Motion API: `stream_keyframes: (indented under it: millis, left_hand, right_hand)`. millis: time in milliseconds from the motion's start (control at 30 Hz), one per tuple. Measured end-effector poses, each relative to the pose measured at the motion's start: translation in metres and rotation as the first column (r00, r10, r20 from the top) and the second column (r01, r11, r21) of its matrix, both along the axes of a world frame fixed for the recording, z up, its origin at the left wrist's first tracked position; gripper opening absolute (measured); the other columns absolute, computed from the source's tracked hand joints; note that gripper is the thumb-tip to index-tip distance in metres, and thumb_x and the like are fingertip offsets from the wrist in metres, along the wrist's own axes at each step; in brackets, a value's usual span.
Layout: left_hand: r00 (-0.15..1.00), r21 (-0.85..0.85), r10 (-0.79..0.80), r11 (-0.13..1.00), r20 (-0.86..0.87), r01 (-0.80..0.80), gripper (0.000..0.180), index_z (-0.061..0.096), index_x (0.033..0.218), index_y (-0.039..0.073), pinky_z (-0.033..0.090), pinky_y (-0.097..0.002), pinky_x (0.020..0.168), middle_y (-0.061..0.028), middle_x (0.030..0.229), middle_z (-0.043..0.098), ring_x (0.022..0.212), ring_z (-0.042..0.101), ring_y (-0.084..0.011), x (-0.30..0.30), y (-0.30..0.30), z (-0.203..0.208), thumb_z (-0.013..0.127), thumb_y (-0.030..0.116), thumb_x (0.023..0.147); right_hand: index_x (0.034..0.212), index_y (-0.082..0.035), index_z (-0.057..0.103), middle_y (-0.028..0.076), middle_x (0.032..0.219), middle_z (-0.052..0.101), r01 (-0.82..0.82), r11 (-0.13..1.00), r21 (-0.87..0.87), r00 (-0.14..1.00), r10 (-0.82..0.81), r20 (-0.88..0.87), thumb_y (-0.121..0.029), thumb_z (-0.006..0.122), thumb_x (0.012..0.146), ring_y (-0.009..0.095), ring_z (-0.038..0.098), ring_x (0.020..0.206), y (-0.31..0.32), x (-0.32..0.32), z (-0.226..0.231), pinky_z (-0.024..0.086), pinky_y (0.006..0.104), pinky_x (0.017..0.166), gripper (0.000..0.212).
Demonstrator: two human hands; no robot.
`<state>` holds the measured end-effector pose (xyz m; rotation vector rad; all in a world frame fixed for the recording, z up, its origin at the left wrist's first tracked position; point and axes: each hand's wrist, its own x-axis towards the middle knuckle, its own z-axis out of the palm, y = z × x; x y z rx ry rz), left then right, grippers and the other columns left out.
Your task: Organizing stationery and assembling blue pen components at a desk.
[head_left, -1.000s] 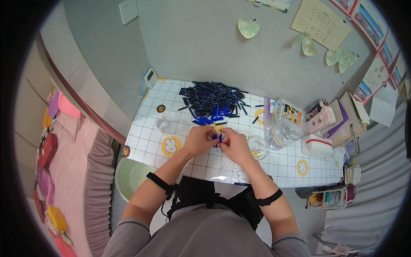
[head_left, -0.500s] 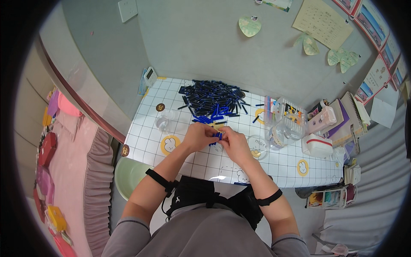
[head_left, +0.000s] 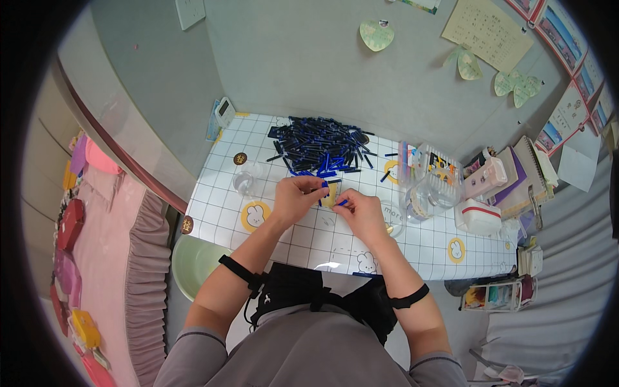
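Hands meet over the table (head_left: 284, 232): your left hand (head_left: 295, 197) and right hand (head_left: 362, 213) each pinch a small blue piece (head_left: 340, 202), fingertips closed, close together for fitting.

Small blue pen part (head_left: 324, 188) pinched upright in left-hand fingertips, a 2nd blue piece (head_left: 342, 202) lying approx. level at right-hand fingertips, just beside it. Both held above the white grid tabletop, near the dark-blue pile (head_left: 320, 146) of similar pieces at the back.
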<state>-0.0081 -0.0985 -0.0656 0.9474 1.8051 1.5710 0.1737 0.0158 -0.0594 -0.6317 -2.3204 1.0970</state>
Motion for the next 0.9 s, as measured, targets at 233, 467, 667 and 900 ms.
stream_keyframes:
  millis: [233, 467, 667, 900]
  left_hand:
    - [1.0, 0.016, 0.006, 1.0, 0.017, -0.006, 0.021, 0.083, 0.109, 0.001, 0.052, -0.022, 0.067, -0.0004, 0.092, 0.08, 0.075, 0.064, -0.0048, -0.002, -0.003, -0.001, 0.09, 0.014, 0.093]
    - [0.972, 0.029, 0.062, 0.998, -0.227, -0.057, 0.022, 0.081, 0.109, -0.003, 0.061, -0.0269, 0.077, -0.0095, 0.095, 0.083, 0.084, 0.077, -0.0132, -0.018, -0.026, 0.012, 0.088, 0.01, 0.092]
    - [0.95, -0.093, -0.003, 0.995, -0.312, -0.028, 0.021, 0.081, 0.107, -0.004, 0.064, -0.0307, 0.081, -0.0138, 0.096, 0.084, 0.085, 0.081, -0.0192, -0.024, -0.041, 0.018, 0.086, 0.008, 0.092]
    - [0.97, -0.18, 0.009, 0.982, -0.241, -0.054, 0.024, 0.082, 0.11, -0.002, 0.063, -0.031, 0.081, -0.0128, 0.095, 0.084, 0.085, 0.081, -0.0188, -0.036, -0.044, -0.002, 0.086, 0.012, 0.091]
  right_hand:
    - [0.097, -0.002, 0.078, 0.012, 0.085, 0.08, -0.038, 0.999, 0.028, 0.989, 0.033, 0.144, -0.008, 0.088, 0.089, 0.022, 0.079, 0.076, 0.002, 0.0, 0.014, 0.061, 0.0323, 0.072, 0.014]
    - [0.104, -0.002, 0.078, 0.014, 0.096, 0.08, -0.164, 0.97, 0.178, 0.978, 0.137, 0.155, -0.002, 0.082, 0.088, 0.033, 0.077, 0.083, 0.011, -0.023, 0.015, 0.062, 0.0382, 0.078, 0.016]
    - [0.109, -0.009, 0.082, 0.005, 0.105, 0.078, -0.385, 0.816, 0.432, 0.917, 0.39, 0.081, -0.001, 0.077, 0.087, 0.029, 0.067, 0.107, 0.023, -0.051, 0.008, 0.059, 0.0404, 0.092, 0.023]
    - [0.105, -0.012, 0.083, 0.0, 0.105, 0.076, -0.48, 0.622, 0.619, 0.873, 0.409, 0.266, -0.007, 0.075, 0.088, 0.023, 0.068, 0.108, 0.021, -0.067, 0.004, 0.06, 0.034, 0.09, 0.02]
